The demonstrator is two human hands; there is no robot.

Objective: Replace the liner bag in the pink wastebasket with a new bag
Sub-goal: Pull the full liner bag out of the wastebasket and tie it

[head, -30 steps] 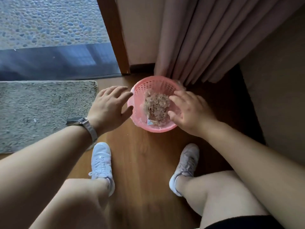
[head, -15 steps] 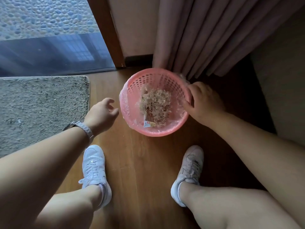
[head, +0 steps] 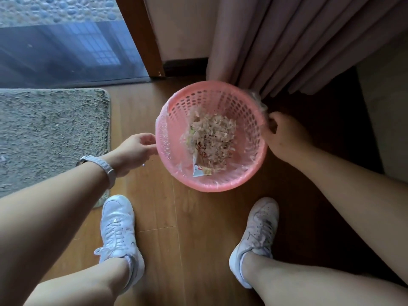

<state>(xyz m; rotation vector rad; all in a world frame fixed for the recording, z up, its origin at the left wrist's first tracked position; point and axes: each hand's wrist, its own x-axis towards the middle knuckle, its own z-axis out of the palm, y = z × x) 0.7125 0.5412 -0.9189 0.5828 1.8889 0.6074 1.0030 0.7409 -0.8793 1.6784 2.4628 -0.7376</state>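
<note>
The pink wastebasket (head: 223, 100) stands on the wooden floor, seen from above. A clear liner bag (head: 163, 138) is folded over its rim, with a crinkled bunch at the upper right. Shredded scraps and a small wrapper (head: 209, 140) lie inside. My left hand (head: 134, 150) is at the left rim, fingers pinched on the liner's edge. My right hand (head: 284, 138) is at the right rim, fingers curled around the liner there.
A grey rug (head: 48, 133) lies to the left. A curtain (head: 287, 40) hangs just behind the basket, and a glass door (head: 66, 47) is at the back left. My white shoes (head: 117, 226) stand close in front of the basket.
Both hands have moved off the top of the basket to its sides. The right reached the rim first; the left has now closed in on the left rim.
</note>
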